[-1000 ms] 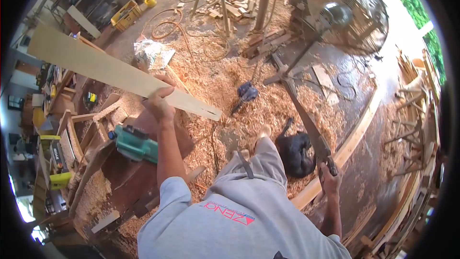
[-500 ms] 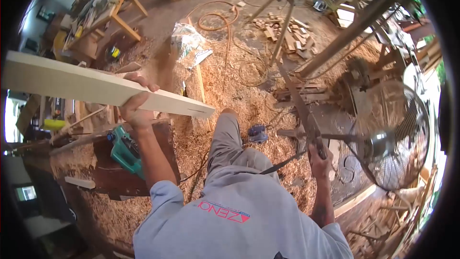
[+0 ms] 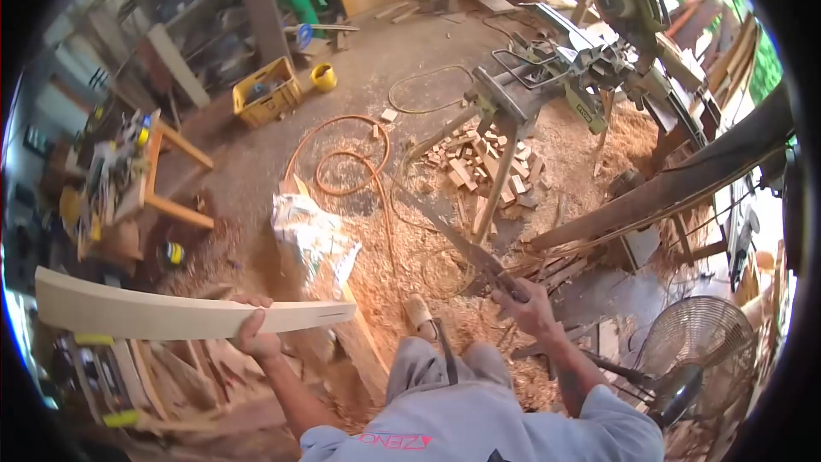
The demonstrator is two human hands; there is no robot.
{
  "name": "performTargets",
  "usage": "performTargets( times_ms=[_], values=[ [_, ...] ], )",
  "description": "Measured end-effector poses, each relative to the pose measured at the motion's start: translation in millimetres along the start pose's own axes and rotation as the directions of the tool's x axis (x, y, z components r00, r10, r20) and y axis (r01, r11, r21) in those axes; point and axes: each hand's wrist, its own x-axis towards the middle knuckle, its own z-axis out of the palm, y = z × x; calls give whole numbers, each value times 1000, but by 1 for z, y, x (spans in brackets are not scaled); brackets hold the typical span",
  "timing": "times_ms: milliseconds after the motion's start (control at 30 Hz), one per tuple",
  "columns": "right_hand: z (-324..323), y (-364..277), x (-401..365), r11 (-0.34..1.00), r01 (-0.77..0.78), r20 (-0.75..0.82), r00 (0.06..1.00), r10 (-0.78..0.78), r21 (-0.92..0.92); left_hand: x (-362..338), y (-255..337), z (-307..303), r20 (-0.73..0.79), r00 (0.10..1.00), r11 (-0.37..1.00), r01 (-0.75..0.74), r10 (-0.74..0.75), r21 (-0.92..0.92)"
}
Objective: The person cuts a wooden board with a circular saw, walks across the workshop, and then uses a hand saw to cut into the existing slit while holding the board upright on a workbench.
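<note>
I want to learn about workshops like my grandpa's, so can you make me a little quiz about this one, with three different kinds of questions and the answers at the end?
1. What does the right hand hold?
A: a hammer
B: a handsaw
C: a paintbrush

2. True or false: the yellow bucket stands beside the yellow crate, not in it.

3. Fill in: the left hand grips a pale wooden ____.

Key: 1 B; 2 true; 3 board.

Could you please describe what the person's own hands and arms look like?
The left hand and the right hand are both bare, with no glove or watch visible. The forearms are uncovered, coming out of loose, short, pale grey-blue sleeves.
</note>
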Motion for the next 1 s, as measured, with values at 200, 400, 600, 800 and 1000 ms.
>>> performTargets(
  times_ms=[200,400,600,800,1000],
  values=[
    [7,-85,61,999,3,-28,1000,-2,44,153,-12,106,93,993,994,79,-72,-81],
    [20,-153,179,975,52,25,999,-48,-214,295,-47,179,172,985,997,31,-19,-68],
    [72,-160,361,973,150,24,989,-148,-178,465,-86,189,292,956,992,12,26,-128],
    [67,-237,493,987,78,14,997,-77,-141,577,-124,234,403,915,999,4,19,-54],
    [68,-256,633,992,40,-72,996,-49,-124,694,-201,375,477,877,998,-60,55,-4]
  ],
)
